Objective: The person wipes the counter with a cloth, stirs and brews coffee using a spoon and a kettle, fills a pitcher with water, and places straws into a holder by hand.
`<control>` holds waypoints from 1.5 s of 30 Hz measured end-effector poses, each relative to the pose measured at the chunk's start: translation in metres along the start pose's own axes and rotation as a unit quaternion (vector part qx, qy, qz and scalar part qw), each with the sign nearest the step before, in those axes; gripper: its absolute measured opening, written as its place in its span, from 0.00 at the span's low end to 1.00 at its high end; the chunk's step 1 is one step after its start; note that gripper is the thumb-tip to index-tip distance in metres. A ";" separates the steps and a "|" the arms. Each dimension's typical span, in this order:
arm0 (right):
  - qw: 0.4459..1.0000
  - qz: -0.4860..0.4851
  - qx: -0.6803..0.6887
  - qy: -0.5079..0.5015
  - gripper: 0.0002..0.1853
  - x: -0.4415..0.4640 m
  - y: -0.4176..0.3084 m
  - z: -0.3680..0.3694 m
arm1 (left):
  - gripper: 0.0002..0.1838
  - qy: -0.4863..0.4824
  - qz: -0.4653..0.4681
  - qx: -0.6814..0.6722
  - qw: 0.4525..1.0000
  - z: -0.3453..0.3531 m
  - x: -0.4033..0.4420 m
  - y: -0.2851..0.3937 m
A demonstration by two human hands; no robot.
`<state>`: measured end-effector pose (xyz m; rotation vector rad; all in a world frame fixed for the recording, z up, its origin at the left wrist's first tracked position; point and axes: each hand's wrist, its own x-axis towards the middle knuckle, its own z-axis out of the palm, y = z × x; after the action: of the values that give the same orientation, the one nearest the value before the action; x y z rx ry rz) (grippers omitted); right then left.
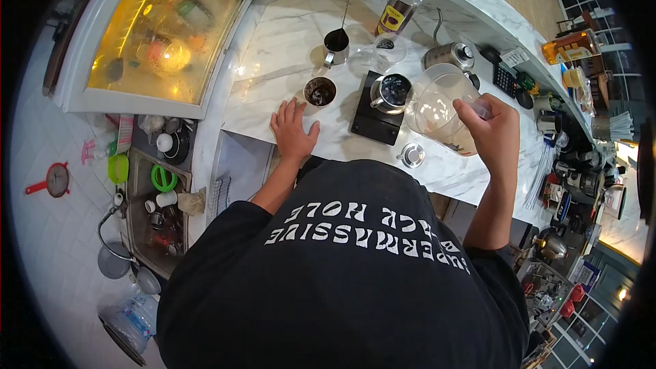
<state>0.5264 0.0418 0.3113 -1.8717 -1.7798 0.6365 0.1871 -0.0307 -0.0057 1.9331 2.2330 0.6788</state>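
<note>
My right hand (490, 117) is closed round the handle of a clear plastic pitcher (441, 106). The pitcher is tilted, its mouth close to a metal cup (394, 90) with dark contents, which stands on a black scale (376, 125). Whether liquid is flowing cannot be made out. My left hand (295, 130) lies on the marble counter with fingers spread, fingertips beside a cup with dark residue inside (320, 91). Beyond that cup is a small metal pitcher (336, 41) with a long thin handle sticking out. A small round metal piece (412, 156) sits near the counter's front edge.
Behind the scale stand a labelled bottle (398, 10), a clear container (390, 53) and a metal kettle (449, 56). A lit display case (236, 0) borders the counter at left, above a sink (137, 164) with dishes. A calculator (506, 80) lies at right.
</note>
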 end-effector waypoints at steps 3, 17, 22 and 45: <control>1.000 0.002 0.019 -0.010 0.24 0.002 0.001 0.002 | 0.35 -0.003 -0.005 0.002 1.000 0.000 0.000 0.001; 0.999 -0.024 -0.034 -0.032 0.24 0.011 -0.012 0.005 | 0.36 0.002 -0.007 -0.003 1.000 0.000 0.001 0.001; 0.998 -0.023 -0.033 -0.040 0.23 0.014 -0.013 0.004 | 0.35 0.009 -0.010 -0.006 1.000 0.000 0.000 0.001; 0.929 0.104 0.353 0.048 0.17 -0.050 0.148 0.036 | 0.34 0.002 0.010 0.024 1.000 0.003 0.001 0.003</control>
<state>0.6164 -0.0132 0.1907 -1.5423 -1.0754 1.0724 0.1910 -0.0284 -0.0068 1.9812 2.2551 0.6362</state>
